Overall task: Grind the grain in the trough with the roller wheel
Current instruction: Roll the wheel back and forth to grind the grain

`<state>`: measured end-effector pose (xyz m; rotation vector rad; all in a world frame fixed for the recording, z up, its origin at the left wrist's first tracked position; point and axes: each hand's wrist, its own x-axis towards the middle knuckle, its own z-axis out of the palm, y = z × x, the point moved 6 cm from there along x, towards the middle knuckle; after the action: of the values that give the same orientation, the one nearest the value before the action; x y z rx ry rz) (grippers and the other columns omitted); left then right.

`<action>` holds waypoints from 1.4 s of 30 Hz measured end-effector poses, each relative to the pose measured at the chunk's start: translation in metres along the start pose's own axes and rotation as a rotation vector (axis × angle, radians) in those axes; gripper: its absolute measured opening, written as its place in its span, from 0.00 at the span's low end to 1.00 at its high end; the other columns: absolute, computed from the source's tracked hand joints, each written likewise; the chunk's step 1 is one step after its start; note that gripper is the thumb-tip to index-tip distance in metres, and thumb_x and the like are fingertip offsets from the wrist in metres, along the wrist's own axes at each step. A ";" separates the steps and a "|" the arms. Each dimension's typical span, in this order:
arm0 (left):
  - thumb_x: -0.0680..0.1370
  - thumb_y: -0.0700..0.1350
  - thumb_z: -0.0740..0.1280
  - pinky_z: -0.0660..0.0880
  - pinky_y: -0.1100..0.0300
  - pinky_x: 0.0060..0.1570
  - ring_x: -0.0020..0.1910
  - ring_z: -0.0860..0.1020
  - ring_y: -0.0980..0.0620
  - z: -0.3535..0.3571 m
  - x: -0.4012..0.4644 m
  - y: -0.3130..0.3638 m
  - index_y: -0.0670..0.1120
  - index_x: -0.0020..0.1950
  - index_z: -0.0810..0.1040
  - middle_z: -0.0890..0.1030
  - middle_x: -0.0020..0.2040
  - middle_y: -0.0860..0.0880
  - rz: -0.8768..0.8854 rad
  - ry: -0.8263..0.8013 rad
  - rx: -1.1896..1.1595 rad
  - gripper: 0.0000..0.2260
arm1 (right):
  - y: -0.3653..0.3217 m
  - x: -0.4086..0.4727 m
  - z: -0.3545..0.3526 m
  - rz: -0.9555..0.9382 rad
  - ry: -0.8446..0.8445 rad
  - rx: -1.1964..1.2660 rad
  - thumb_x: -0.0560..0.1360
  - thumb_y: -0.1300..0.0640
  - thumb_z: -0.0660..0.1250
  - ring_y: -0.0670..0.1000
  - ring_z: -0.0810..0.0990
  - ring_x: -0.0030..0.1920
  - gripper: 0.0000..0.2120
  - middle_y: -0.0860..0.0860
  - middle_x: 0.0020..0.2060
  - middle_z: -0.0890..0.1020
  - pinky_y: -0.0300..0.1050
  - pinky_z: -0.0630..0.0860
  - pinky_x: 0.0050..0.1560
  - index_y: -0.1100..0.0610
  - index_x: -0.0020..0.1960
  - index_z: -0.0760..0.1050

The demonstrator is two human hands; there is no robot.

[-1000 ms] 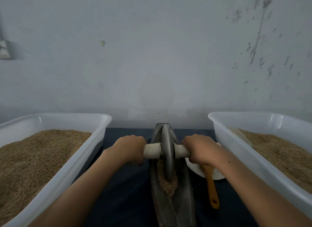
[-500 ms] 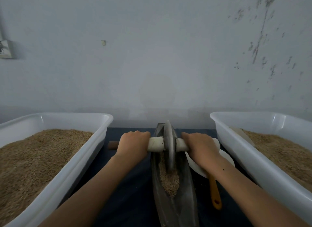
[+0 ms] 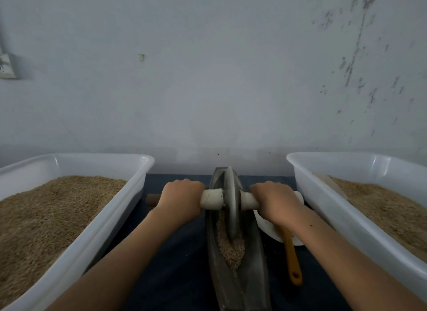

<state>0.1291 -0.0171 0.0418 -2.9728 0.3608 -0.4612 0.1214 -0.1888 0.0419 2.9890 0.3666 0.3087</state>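
Both hands, left hand (image 3: 182, 200) and right hand (image 3: 276, 202), fingers curled round white-wrapped axle handle (image 3: 211, 199) of grey metal roller wheel (image 3: 231, 202), upright in long dark boat-shaped trough (image 3: 238, 259), brown grain (image 3: 231, 248) toward 6 o'clock.

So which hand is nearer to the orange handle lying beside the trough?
Right. The right hand grips the axle just above the orange handle; the left hand is across the trough.

Two white plastic tubs of brown grain, one at the left (image 3: 129, 195) and one at the right (image 3: 323, 206), flank a dark cloth (image 3: 175, 253), where an orange-handled utensil (image 3: 291, 257) rests in a white dish (image 3: 265, 225).
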 end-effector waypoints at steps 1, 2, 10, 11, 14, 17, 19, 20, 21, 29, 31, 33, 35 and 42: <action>0.74 0.48 0.65 0.66 0.58 0.40 0.47 0.77 0.50 -0.003 -0.001 0.002 0.50 0.54 0.72 0.78 0.49 0.50 -0.004 0.074 0.005 0.09 | 0.001 0.000 0.000 0.019 0.043 0.015 0.75 0.63 0.61 0.54 0.78 0.49 0.07 0.52 0.49 0.79 0.45 0.65 0.41 0.52 0.49 0.69; 0.75 0.48 0.65 0.65 0.58 0.40 0.47 0.77 0.49 -0.004 -0.001 0.003 0.50 0.53 0.71 0.78 0.49 0.50 -0.005 0.126 0.001 0.09 | 0.002 0.000 0.000 0.032 0.075 0.031 0.75 0.63 0.61 0.54 0.78 0.49 0.08 0.52 0.48 0.78 0.45 0.65 0.41 0.51 0.48 0.67; 0.72 0.47 0.71 0.71 0.57 0.47 0.53 0.78 0.48 0.008 -0.001 -0.003 0.48 0.61 0.74 0.79 0.55 0.48 0.027 -0.254 -0.074 0.18 | -0.004 -0.004 -0.005 -0.052 -0.087 -0.035 0.75 0.61 0.63 0.53 0.77 0.46 0.09 0.52 0.49 0.79 0.44 0.67 0.42 0.55 0.55 0.73; 0.71 0.47 0.72 0.72 0.57 0.48 0.53 0.78 0.48 0.011 -0.003 -0.005 0.48 0.62 0.74 0.79 0.55 0.47 0.029 -0.342 -0.121 0.20 | -0.005 -0.006 -0.006 -0.065 -0.126 -0.060 0.75 0.61 0.64 0.52 0.76 0.44 0.10 0.52 0.47 0.78 0.43 0.67 0.40 0.55 0.56 0.74; 0.70 0.46 0.73 0.70 0.59 0.47 0.54 0.77 0.48 0.015 -0.007 -0.008 0.47 0.62 0.74 0.79 0.56 0.47 0.030 -0.459 -0.201 0.22 | -0.008 -0.008 -0.009 -0.071 -0.156 -0.106 0.74 0.62 0.65 0.51 0.73 0.39 0.11 0.52 0.44 0.76 0.42 0.66 0.37 0.56 0.56 0.74; 0.70 0.47 0.72 0.71 0.58 0.45 0.48 0.77 0.50 0.013 -0.004 -0.006 0.47 0.60 0.75 0.79 0.53 0.48 0.012 -0.356 -0.151 0.19 | -0.008 -0.005 -0.008 -0.040 -0.126 -0.069 0.75 0.62 0.64 0.52 0.76 0.43 0.12 0.53 0.49 0.78 0.44 0.67 0.41 0.55 0.58 0.73; 0.72 0.48 0.69 0.69 0.58 0.42 0.45 0.76 0.51 0.007 -0.001 -0.003 0.48 0.57 0.75 0.79 0.50 0.49 -0.005 -0.174 -0.069 0.14 | -0.005 -0.002 -0.005 -0.003 -0.050 -0.029 0.75 0.62 0.62 0.54 0.78 0.49 0.11 0.52 0.51 0.79 0.44 0.67 0.43 0.53 0.57 0.72; 0.73 0.48 0.68 0.67 0.58 0.42 0.46 0.76 0.51 0.003 0.000 -0.001 0.49 0.55 0.74 0.79 0.50 0.49 -0.012 -0.077 -0.037 0.12 | -0.003 -0.001 -0.005 0.013 0.014 -0.015 0.76 0.61 0.61 0.54 0.78 0.50 0.10 0.52 0.51 0.79 0.44 0.67 0.43 0.53 0.56 0.71; 0.74 0.47 0.67 0.67 0.58 0.42 0.47 0.77 0.50 0.001 0.000 0.000 0.49 0.54 0.73 0.79 0.50 0.50 -0.020 -0.001 -0.026 0.10 | -0.002 -0.001 -0.004 0.022 0.083 -0.007 0.76 0.61 0.60 0.54 0.78 0.50 0.08 0.51 0.50 0.79 0.44 0.66 0.42 0.53 0.55 0.70; 0.73 0.47 0.69 0.68 0.58 0.43 0.50 0.77 0.49 0.005 0.001 0.000 0.48 0.58 0.74 0.79 0.52 0.48 0.000 -0.109 -0.021 0.15 | -0.001 0.000 -0.001 -0.019 0.007 0.008 0.75 0.61 0.63 0.53 0.78 0.50 0.11 0.51 0.51 0.79 0.44 0.67 0.43 0.52 0.57 0.72; 0.71 0.47 0.71 0.70 0.58 0.44 0.48 0.76 0.50 0.010 0.001 -0.004 0.47 0.59 0.74 0.79 0.52 0.48 0.008 -0.262 -0.090 0.18 | -0.002 -0.001 -0.001 -0.047 -0.099 -0.012 0.74 0.61 0.64 0.52 0.78 0.49 0.14 0.52 0.51 0.79 0.43 0.68 0.43 0.52 0.60 0.73; 0.70 0.47 0.73 0.71 0.57 0.46 0.49 0.77 0.49 0.015 -0.001 -0.007 0.47 0.61 0.74 0.79 0.53 0.47 0.010 -0.376 -0.155 0.21 | -0.004 -0.002 -0.002 -0.056 -0.132 -0.045 0.74 0.61 0.65 0.52 0.79 0.48 0.15 0.52 0.50 0.80 0.43 0.69 0.42 0.54 0.60 0.74; 0.70 0.47 0.73 0.72 0.57 0.47 0.51 0.77 0.49 0.017 -0.002 -0.007 0.47 0.62 0.74 0.79 0.54 0.47 0.005 -0.405 -0.165 0.21 | -0.005 0.000 -0.002 -0.051 -0.115 -0.060 0.74 0.62 0.64 0.53 0.79 0.47 0.14 0.52 0.49 0.79 0.43 0.69 0.41 0.54 0.60 0.74; 0.75 0.45 0.65 0.67 0.58 0.42 0.50 0.77 0.48 -0.002 0.001 0.003 0.47 0.56 0.72 0.78 0.52 0.48 -0.042 0.025 0.049 0.11 | 0.002 0.003 0.003 0.038 0.172 0.029 0.76 0.61 0.61 0.52 0.78 0.47 0.07 0.50 0.47 0.79 0.44 0.65 0.41 0.51 0.52 0.69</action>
<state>0.1286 -0.0207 0.0436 -2.9348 0.2864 -0.5042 0.1250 -0.1905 0.0396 3.0092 0.3335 0.5717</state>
